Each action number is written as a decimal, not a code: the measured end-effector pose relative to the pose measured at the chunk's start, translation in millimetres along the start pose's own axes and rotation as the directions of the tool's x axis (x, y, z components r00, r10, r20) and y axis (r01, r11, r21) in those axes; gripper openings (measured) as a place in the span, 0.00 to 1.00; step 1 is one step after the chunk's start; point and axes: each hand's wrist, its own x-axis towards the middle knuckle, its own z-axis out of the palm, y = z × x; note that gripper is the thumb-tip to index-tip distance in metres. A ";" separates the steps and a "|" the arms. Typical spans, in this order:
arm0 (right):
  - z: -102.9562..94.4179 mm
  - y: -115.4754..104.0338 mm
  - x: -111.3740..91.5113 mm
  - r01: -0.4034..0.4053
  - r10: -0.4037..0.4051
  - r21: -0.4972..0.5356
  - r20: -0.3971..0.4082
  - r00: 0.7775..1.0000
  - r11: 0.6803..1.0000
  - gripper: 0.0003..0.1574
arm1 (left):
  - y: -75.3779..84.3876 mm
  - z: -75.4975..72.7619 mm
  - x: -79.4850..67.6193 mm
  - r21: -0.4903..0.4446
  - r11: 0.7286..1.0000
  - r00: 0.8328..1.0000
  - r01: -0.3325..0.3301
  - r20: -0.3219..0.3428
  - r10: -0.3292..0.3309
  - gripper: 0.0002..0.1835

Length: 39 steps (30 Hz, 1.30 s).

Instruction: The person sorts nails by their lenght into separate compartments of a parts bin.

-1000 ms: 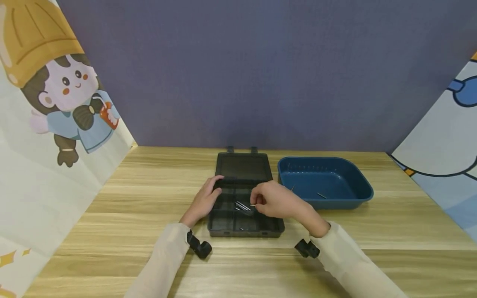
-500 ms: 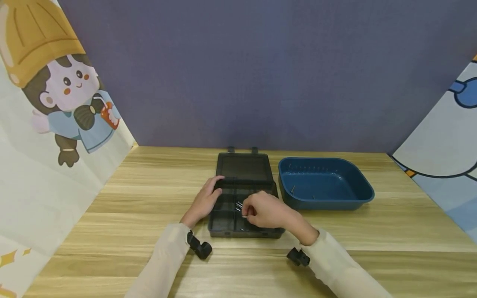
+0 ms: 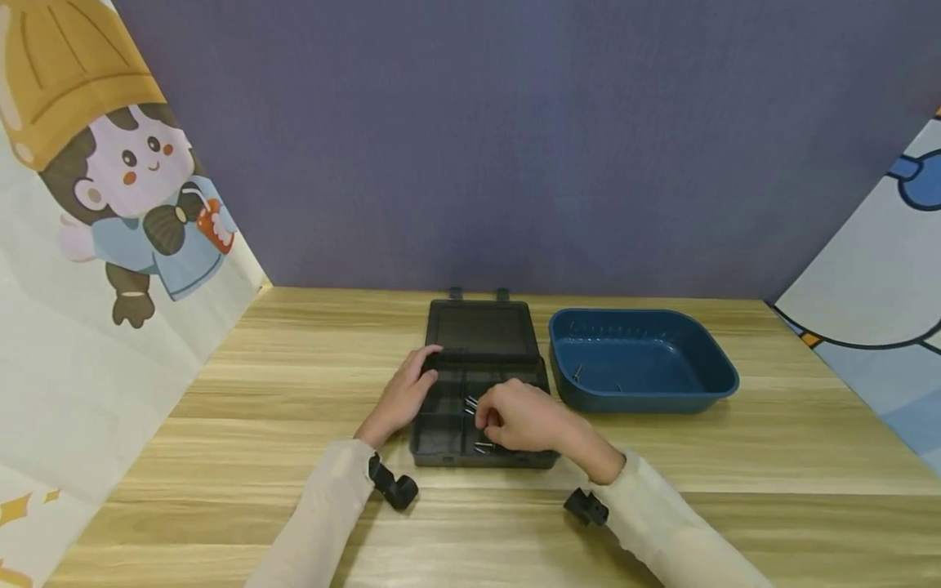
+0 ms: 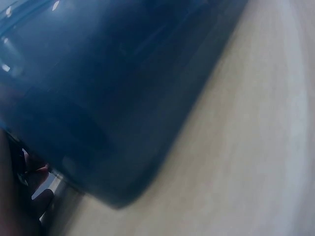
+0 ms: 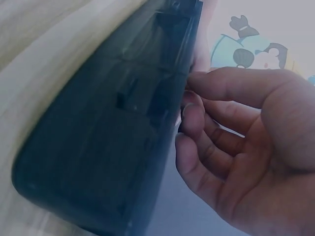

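Note:
A dark, see-through compartment box (image 3: 441, 445) lies on the wooden table with its lid (image 3: 481, 328) folded back. My left hand (image 3: 400, 400) rests on the box's left edge, fingers fairly straight and thumb over the rim. Over the right-hand compartments hovers my right hand (image 3: 522, 416), its fingers loosely bent and no screw showing between them. Screws (image 3: 483, 447) lie in the front compartment just below its fingertips, and more screws (image 3: 470, 405) lie in the compartment behind. In the right wrist view, the right hand's thumb and fingers (image 5: 192, 118) are close by the box rim.
A blue plastic tray (image 3: 647, 402) stands right of the box, with a screw (image 3: 577, 373) at its left side and a small one (image 3: 619, 388) near the front wall. A grey-blue panel (image 3: 515, 147) closes off the back of the table (image 3: 294, 490).
My right hand moved left and toward the front of the box, and the screw it pinched now lies in the front compartment. My left hand has stayed put.

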 end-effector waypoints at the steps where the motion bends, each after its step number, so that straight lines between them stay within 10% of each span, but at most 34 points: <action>1: -0.7 -0.2 -0.3 0.000 0.000 -0.003 -0.001 1.000 1.000 0.06 | -0.4 0.2 0.2 0.002 1.000 1.000 -0.001 0.000 0.001 0.24; 15: -31.0 4.6 -13.6 -0.025 0.024 -0.016 -0.014 1.000 1.000 0.06 | -1.7 -1.7 -1.1 0.019 1.000 1.000 -0.010 0.000 0.010 0.24; 39: -74.0 82.2 -42.2 -0.154 0.142 -0.082 -0.139 0.980 0.985 0.11 | 1.4 0.2 -0.3 0.009 1.000 1.000 -0.013 -0.006 0.013 0.24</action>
